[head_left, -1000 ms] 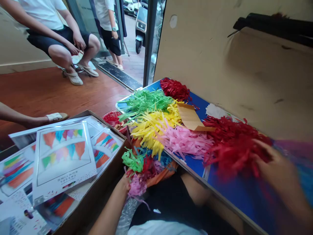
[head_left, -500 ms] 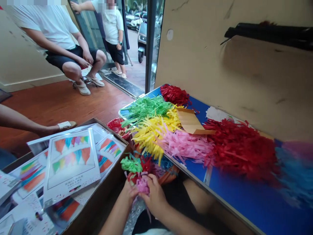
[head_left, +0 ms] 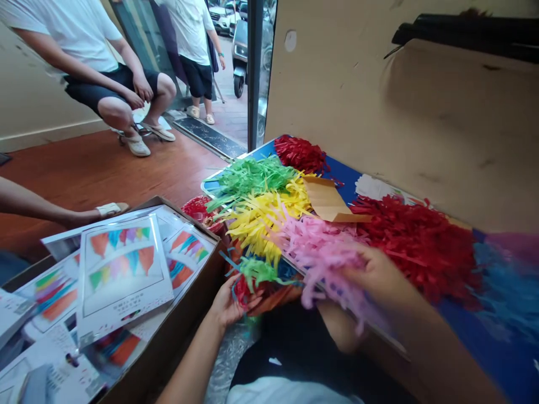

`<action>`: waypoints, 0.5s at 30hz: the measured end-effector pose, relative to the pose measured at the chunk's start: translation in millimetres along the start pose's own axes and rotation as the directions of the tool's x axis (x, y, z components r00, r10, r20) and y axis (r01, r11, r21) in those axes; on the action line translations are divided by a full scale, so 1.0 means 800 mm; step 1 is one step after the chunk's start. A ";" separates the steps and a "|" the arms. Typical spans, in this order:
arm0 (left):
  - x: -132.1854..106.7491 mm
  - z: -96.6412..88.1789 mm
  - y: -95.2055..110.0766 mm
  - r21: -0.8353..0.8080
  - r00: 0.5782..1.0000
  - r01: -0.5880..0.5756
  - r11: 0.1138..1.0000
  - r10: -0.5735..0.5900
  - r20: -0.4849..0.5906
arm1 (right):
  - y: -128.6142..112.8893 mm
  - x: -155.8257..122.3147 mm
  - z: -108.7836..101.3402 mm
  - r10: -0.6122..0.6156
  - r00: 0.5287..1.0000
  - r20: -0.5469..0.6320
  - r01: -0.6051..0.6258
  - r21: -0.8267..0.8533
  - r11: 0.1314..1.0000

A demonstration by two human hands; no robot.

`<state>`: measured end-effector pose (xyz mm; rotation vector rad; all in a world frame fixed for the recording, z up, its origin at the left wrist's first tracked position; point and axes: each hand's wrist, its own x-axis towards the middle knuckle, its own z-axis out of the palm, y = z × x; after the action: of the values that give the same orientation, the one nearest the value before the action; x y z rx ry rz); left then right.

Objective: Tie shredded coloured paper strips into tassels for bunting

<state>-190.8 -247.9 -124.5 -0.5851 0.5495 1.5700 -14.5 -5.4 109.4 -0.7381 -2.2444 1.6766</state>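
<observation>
At seven o'clock from the middle of my view, I have the left hand (head_left: 225, 306) turned palm up, its fingers curled loosely under a mixed bundle (head_left: 244, 292) of red and green strips. At four o'clock, the right hand (head_left: 374, 275) pinches pink paper strips (head_left: 315, 241); blur hides exactly how its fingers lie. Some of that pink rests on the blue table (head_left: 463, 331), and the rest hangs past its near edge. I see yellow strips (head_left: 256, 221) at ten o'clock from the pink, touching it, with green strips (head_left: 255, 177) just beyond. Dark red strips (head_left: 415, 241) lie at three o'clock from the pink. A brown paper envelope (head_left: 328, 199) sits at one o'clock from the pink. At eight o'clock in my view, a cardboard box (head_left: 168, 320) holds printed tassel bunting packs (head_left: 124, 275). A seated person (head_left: 96, 50) is at ten o'clock.
</observation>
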 end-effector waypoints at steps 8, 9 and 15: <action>0.005 -0.007 -0.002 0.035 0.996 0.002 0.999 0.001 -0.090 | -0.027 0.048 -0.032 -0.532 0.743 -0.405 0.092 -0.727 0.681; 0.004 -0.009 -0.003 0.041 0.994 0.016 0.999 -0.011 -0.104 | -0.016 0.031 -0.001 -0.551 0.748 -0.371 0.176 -0.689 0.703; -0.027 -0.018 -0.013 0.054 0.992 0.032 0.998 -0.025 -0.123 | 0.103 -0.022 0.200 -0.102 0.934 0.343 0.237 -0.378 0.895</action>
<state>-178.3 -272.8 -121.1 -0.6467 0.6723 1.4943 -55.6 -128.9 -16.5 -0.3456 -2.8467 1.3211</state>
